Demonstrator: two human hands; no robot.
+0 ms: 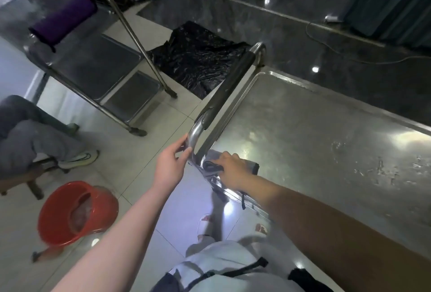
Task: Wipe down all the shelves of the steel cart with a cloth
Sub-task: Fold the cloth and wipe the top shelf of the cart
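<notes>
The grey cloth (229, 163) is lying bunched at the near left corner of the steel cart's top shelf (314, 133), right where the raised rim meets the handle post. The right hand (229, 170) is pressing down on it, its fingers curling around the folds, with a dark edge of the fabric showing under the fingertips and another corner sticking out beyond the knuckles. Just beside it, the left hand (171, 163) is gripping the shiny bend of the cart handle (224, 95), thumb on one side and fingers wrapping the tube; the two hands are sitting close together but not touching. The handle's black grip sleeve is running up and away from that bend toward the far post. The shelf surface is showing dull streaks and glare from overhead lights. Below the cart's edge, the person's pale trousers and white slippers are showing over light floor tiles. A red bucket (78, 212) is standing on the floor to the left, near the left forearm. Farther off, a second steel cart (93, 67) is carrying a purple roll (63, 21) on its top shelf, and a black plastic bag (200, 58) is lying crumpled on the floor between the two carts. At the left edge, a seated person's grey-trousered legs (35, 137) and a sneaker are coming into view.
</notes>
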